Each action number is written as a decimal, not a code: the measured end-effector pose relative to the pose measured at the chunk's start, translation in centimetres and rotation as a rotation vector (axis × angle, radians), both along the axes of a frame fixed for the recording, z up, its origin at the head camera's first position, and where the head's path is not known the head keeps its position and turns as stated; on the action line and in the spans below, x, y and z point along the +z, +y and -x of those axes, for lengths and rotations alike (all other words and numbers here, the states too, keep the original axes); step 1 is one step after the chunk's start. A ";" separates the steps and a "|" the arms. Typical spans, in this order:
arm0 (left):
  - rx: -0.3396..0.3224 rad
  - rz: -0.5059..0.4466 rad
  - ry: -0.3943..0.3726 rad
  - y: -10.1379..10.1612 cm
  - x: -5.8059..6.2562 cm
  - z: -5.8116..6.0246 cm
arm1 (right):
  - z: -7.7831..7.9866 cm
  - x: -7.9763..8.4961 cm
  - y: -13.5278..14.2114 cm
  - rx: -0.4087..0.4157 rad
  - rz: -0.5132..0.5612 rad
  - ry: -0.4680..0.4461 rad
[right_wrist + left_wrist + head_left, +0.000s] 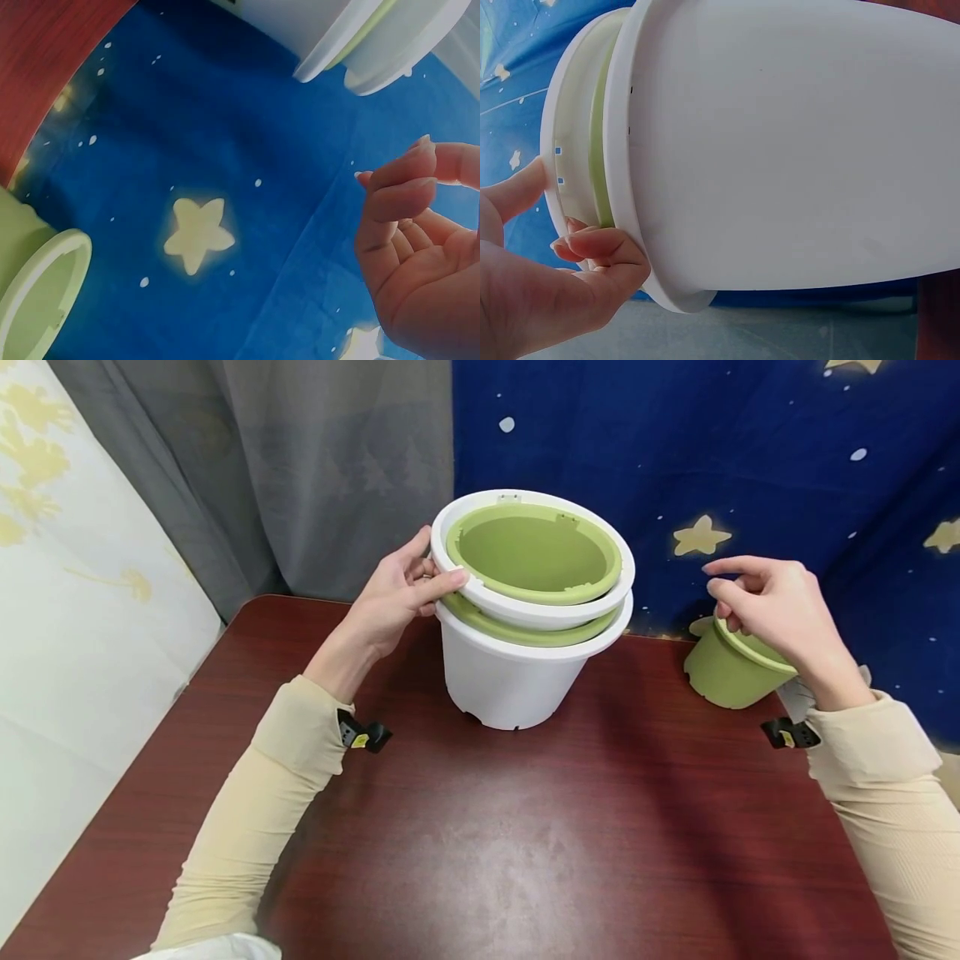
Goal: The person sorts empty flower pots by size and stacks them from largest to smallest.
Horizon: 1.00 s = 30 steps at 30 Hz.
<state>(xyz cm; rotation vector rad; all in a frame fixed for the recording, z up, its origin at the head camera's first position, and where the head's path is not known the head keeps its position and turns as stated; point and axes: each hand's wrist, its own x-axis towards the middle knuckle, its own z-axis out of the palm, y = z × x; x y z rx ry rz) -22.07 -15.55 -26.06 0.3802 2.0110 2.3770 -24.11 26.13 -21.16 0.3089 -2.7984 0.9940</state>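
A stack of plant pots stands at the back middle of the table. At its bottom is a large white pot (510, 685), with a green rim (525, 633) showing inside. The upper white pot (536, 612) sits raised and tilted above that rim, with a green pot (532, 556) nested in it. My left hand (393, 593) grips the upper white pot's rim at the left, thumb on top and fingers beneath. To the right, my right hand (780, 606) hovers with loosely curled fingers, holding nothing. It is above a smaller green pot (731, 672), which it partly hides in the head view.
The dark red wooden table (487, 843) runs back to a blue star-patterned curtain (585, 443) and a grey curtain (337, 460). A white patterned sheet (82, 635) hangs along the left edge. Something grey, mostly hidden, lies by the right wrist.
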 end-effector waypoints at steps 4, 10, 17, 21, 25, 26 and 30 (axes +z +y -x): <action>0.006 0.003 -0.003 -0.1 0.0 -0.1 | -0.2 -0.3 1.0 -0.013 -0.001 -0.002; 0.010 -0.013 -0.012 0.1 0.0 -0.2 | -0.6 -0.6 2.7 -0.048 0.015 -0.008; 0.008 -0.032 -0.016 0.3 0.0 -0.1 | -0.6 -1.1 5.2 -0.084 0.019 -0.012; 0.011 -0.035 -0.023 0.3 0.0 -0.2 | -0.4 -1.7 6.7 -0.108 0.046 -0.029; 0.016 -0.033 -0.027 0.3 0.0 -0.1 | 0.1 -2.2 7.9 -0.144 0.058 -0.034; 0.016 -0.033 -0.028 0.3 0.1 -0.1 | 0.2 -2.3 8.2 -0.156 0.056 -0.033; 0.014 -0.035 -0.027 0.2 0.1 -0.2 | 0.6 -2.8 9.1 -0.197 0.033 -0.023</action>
